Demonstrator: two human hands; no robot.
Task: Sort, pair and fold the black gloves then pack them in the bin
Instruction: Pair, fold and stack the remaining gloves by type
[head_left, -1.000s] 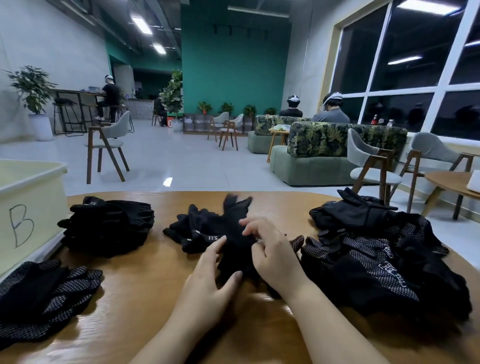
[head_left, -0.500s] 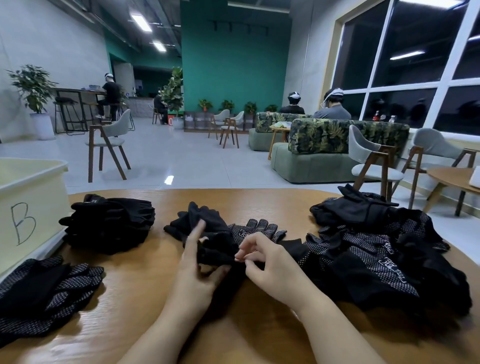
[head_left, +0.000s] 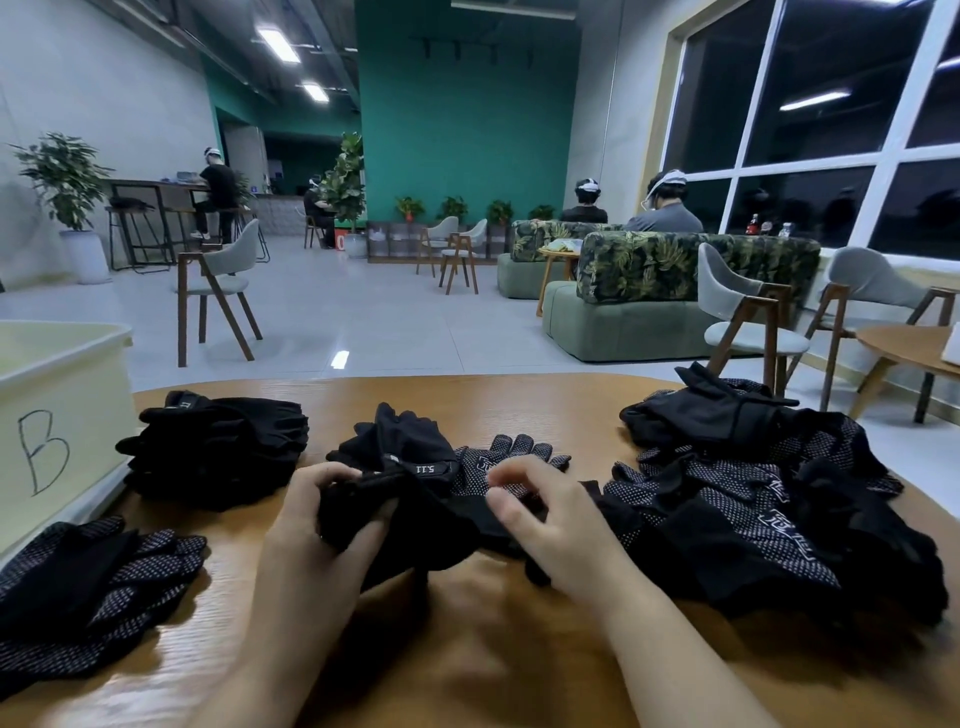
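Wooden and rounded, the table (head_left: 467, 400) fills the lower half of the head view, with a lounge of chairs, sofas and dark windows behind it. At its left edge stands the cream bin (head_left: 57, 415), marked with a handwritten B. Beside the bin sits a neat stack of folded plain gloves (head_left: 218, 447), and nearer the person, at the left edge, lies a flat pile of dotted gloves (head_left: 93, 587). A loose heap of unsorted gloves (head_left: 769, 509), plain and dotted mixed, covers the right side.

In the middle, the left hand (head_left: 311, 525) is clenched around a bunched plain black glove (head_left: 395, 525), thumb underneath and fingers curled over the top. The right hand (head_left: 545, 525) has its fingers curled, pinching the same dark fabric on its other side; exactly what it holds is hard to make out. Just behind the hands lie another plain glove with a white logo (head_left: 400, 441) and a dotted glove (head_left: 504, 457), palm up.

The step in hand looks like folding or pairing a plain glove. Next, the fabric likely needs flattening and matching with its partner, then placing on the folded stack. Packing the bin appears not yet begun.
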